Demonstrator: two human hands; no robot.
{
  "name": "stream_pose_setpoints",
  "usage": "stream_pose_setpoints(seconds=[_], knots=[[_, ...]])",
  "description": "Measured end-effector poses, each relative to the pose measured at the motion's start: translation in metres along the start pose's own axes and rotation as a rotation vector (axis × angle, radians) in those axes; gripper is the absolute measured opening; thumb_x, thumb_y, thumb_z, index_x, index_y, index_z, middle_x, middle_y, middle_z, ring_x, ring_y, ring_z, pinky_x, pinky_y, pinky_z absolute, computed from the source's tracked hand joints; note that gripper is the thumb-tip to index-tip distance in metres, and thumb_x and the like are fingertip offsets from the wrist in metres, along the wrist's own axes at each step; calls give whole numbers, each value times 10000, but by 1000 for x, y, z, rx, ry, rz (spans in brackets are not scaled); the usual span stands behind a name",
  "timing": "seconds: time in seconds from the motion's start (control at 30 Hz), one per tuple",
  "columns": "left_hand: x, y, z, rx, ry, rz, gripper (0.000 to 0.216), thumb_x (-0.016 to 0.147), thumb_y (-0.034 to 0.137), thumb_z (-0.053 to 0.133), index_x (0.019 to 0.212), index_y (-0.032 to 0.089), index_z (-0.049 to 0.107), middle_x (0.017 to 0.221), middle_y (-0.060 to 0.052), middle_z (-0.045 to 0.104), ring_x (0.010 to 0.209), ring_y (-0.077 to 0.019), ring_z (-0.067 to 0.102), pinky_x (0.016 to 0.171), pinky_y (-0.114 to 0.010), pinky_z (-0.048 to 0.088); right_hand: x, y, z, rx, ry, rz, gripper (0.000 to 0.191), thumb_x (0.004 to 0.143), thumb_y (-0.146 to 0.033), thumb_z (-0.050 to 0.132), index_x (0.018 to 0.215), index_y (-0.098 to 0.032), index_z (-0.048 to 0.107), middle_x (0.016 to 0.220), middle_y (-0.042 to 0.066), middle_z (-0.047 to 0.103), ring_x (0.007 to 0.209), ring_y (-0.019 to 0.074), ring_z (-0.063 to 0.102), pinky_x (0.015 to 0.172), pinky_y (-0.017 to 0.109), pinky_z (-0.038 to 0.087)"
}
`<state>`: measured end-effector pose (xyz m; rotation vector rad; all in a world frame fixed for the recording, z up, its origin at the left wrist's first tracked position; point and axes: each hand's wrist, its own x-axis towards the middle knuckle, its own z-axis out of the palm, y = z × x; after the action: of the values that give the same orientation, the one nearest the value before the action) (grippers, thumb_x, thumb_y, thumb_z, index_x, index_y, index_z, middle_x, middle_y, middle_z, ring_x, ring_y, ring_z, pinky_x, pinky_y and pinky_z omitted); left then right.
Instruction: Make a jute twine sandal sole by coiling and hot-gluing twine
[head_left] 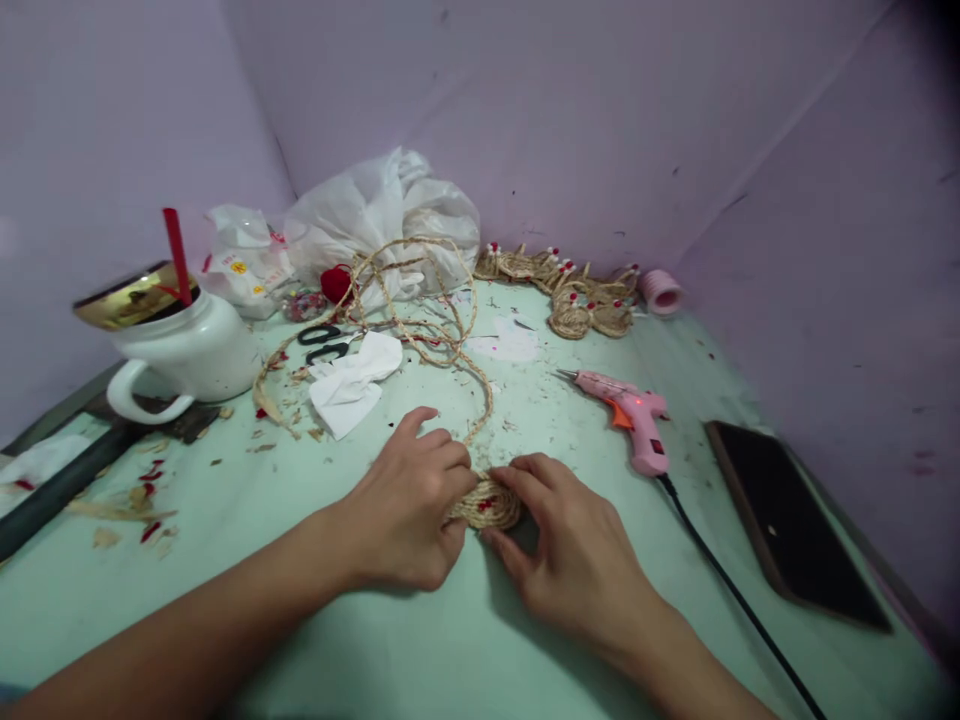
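Note:
A coiled disc of braided straw rope (491, 507) with small red bits at its centre lies on the pale green table between my two hands. My left hand (420, 495) pinches its left edge, thumb below and fingers curled above. Around the right edge, my right hand (555, 530) grips with thumb and fingertips. From the disc a loose length of braided rope (484, 395) runs away from me into a tangle of loops. A pink glue gun (626, 412) rests to the right, its small red light lit.
At the right lies a dark phone (787, 520), beside the glue gun's black cord (735, 590). Finished coiled straw pieces (589, 305) and a pink tape roll (661, 292) line the wall. Leftward are black-handled scissors (322, 345), crumpled tissue (352, 385), a white mug (191, 345) and a plastic bag (382, 215).

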<state>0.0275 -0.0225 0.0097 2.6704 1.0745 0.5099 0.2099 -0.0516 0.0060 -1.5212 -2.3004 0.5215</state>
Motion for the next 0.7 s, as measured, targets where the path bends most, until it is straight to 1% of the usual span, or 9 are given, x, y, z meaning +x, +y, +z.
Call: stream_pose_setpoints(seconds=[0.1, 0.2, 0.3, 0.37, 0.53, 0.7], knots=[[2, 4, 5, 30, 9, -55, 157, 645, 226, 571, 768, 163, 645, 770, -44, 607, 788, -196, 537, 1036, -484, 217, 2, 4, 2, -36, 71, -41, 360, 690, -220, 594, 1049, -191, 610, 1018, 85, 594, 914, 250, 541, 732, 367, 449], [3, 6, 3, 39, -55, -67, 173, 631, 228, 574, 779, 174, 646, 788, -43, 613, 797, -204, 546, 1004, -478, 252, 5, 8, 5, -20, 102, -59, 358, 646, -206, 598, 1002, -183, 638, 986, 79, 606, 892, 239, 544, 748, 363, 452], [3, 4, 0, 28, -106, -56, 180, 622, 217, 567, 778, 181, 649, 811, -44, 620, 797, -207, 555, 956, -462, 295, 8, 12, 8, 35, 109, -79, 377, 629, -189, 595, 1001, -159, 650, 974, 87, 610, 889, 235, 551, 767, 359, 456], [4, 3, 0, 16, -93, -60, 182, 604, 201, 560, 760, 181, 652, 802, -40, 621, 792, -202, 559, 963, -455, 286, 8, 14, 9, 68, 111, -87, 364, 627, -181, 597, 983, -151, 661, 942, 87, 614, 872, 234, 556, 760, 356, 459], [6, 5, 5, 35, -30, -61, 123, 558, 185, 539, 647, 173, 623, 710, -23, 601, 716, -178, 546, 982, -446, 265, 10, 16, 9, 100, 108, -90, 321, 627, -173, 613, 941, -154, 677, 884, 77, 615, 840, 234, 559, 734, 355, 459], [7, 5, 8, 45, -9, -48, 105, 554, 199, 536, 624, 171, 609, 688, -18, 588, 700, -177, 539, 982, -450, 264, 11, 15, 9, 117, 110, -89, 314, 610, -161, 619, 918, -158, 677, 863, 71, 612, 822, 232, 559, 719, 353, 459]])
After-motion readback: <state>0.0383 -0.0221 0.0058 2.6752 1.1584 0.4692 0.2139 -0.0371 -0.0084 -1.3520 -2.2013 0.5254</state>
